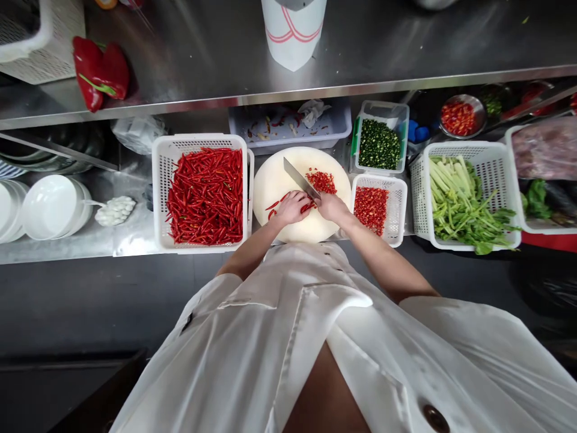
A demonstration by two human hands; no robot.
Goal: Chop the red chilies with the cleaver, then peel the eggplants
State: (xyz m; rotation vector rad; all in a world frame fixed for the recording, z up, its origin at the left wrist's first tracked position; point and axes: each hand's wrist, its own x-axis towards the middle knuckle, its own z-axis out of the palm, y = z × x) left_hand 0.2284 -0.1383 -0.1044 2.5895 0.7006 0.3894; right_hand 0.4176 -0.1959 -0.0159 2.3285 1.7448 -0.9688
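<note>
A round white cutting board (pixel 270 174) lies in front of me. My right hand (pixel 332 207) is closed round the handle of a kitchen knife (pixel 296 175), its blade pointing to the far left over the board. Just left of the blade, my left hand (pixel 292 207) presses whole red chillies (pixel 308 207) against the board, fingers curled. A few loose chillies (pixel 272 213) stick out on its left side. Chopped red chilli (pixel 322 180) is heaped beyond the blade on the right. The knife's handle is mostly hidden in my hand.
Left of the board stands a white basket (pixel 161 198) of whole red chillies. On the right are a basket (pixel 396 204) of chopped chilli, a clear box (pixel 385 110) of chopped green pieces and a basket (pixel 422 198) of leafy greens. A steel shelf (pixel 202 66) overhangs the back.
</note>
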